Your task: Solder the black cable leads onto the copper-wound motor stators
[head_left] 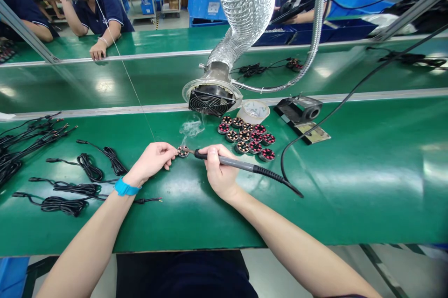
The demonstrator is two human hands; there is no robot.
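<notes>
My right hand (220, 174) is closed around the grip of a soldering iron (238, 163), held like a pen. The iron's tip meets a small round motor part (182, 151) lying on the green bench, and smoke (192, 126) rises there. My left hand (154, 160), with a blue band at the wrist, is pinched at the left edge of that part. A thin solder wire (130, 79) runs down from above into this hand; the fingers hide its end. Several similar round motor parts (248, 135), with pink or orange dots, stand grouped to the right.
A fume extractor (212, 100) on a silver duct hangs just beyond my hands. Behind the parts are a tape roll (254, 111) and an iron stand (301, 114). Coiled black cables (66, 200) lie left. The iron's cord (325, 116) arcs rightward. Co-workers sit across the bench.
</notes>
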